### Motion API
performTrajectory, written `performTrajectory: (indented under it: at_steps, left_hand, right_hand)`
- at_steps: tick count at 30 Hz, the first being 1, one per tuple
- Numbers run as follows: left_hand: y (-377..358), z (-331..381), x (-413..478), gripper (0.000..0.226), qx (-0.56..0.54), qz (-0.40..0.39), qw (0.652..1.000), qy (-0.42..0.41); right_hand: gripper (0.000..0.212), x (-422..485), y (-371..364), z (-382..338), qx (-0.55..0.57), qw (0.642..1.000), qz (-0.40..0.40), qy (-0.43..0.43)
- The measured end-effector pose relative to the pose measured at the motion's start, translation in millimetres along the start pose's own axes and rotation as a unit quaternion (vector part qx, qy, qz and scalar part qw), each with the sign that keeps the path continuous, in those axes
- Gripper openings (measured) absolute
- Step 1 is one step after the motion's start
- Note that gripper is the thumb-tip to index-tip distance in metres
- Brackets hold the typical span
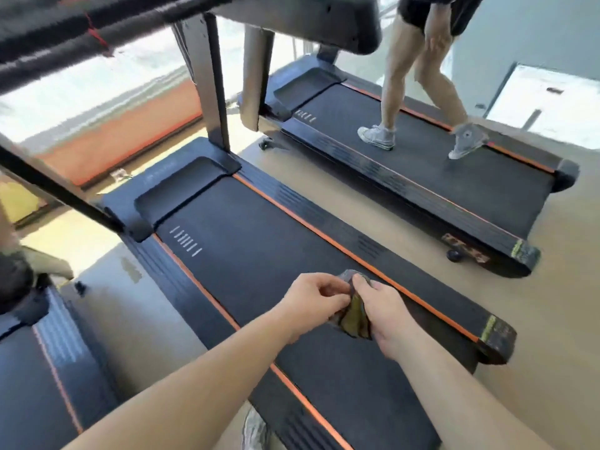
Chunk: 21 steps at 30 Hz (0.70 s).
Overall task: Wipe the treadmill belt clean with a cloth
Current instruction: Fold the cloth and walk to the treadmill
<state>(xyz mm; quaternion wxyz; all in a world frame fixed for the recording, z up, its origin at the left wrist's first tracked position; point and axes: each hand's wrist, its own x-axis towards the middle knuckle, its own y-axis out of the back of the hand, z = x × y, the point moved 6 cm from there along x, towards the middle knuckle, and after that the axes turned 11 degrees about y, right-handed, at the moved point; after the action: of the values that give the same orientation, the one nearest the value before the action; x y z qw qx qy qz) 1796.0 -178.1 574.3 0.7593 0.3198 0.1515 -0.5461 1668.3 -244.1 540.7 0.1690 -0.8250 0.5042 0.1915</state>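
You pinch the cloth (352,315) between both hands, left hand (311,303) and right hand (388,315), just above the treadmill belt (259,254). Wiping looks barely begun; nearly the whole belt seems left.

I count three treadmills: my treadmill (259,254), a right treadmill (454,190), a left treadmill (32,368). One cloth (354,319), held by two hands: left hand (311,303), right hand (386,316). One other person (418,76), wearing two sneakers: one sneaker (378,137), another sneaker (467,141).

crumpled olive-grey cloth (352,315), above black belt (253,254)
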Motion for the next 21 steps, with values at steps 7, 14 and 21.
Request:
performTrajectory:
  at_steps: [7,14,21]
  left_hand:
    - [4.4,-50.2,110.8,0.012,0.091,-0.093,0.991,-0.022]
    - [-22.0,-97.2,153.6,0.015,0.189,-0.113,0.974,-0.051]
    - [-6.2,-129.5,202.8,0.009,0.125,-0.090,0.988,-0.009]
  right_hand:
    - [0.034,84.3,-22.1,63.1,0.024,0.997,0.071,-0.002]
    - [0.039,98.1,-1.8,128.2,-0.038,0.995,0.091,0.013]
    - [0.024,124.6,-1.1,159.7,-0.135,0.984,0.089,0.068]
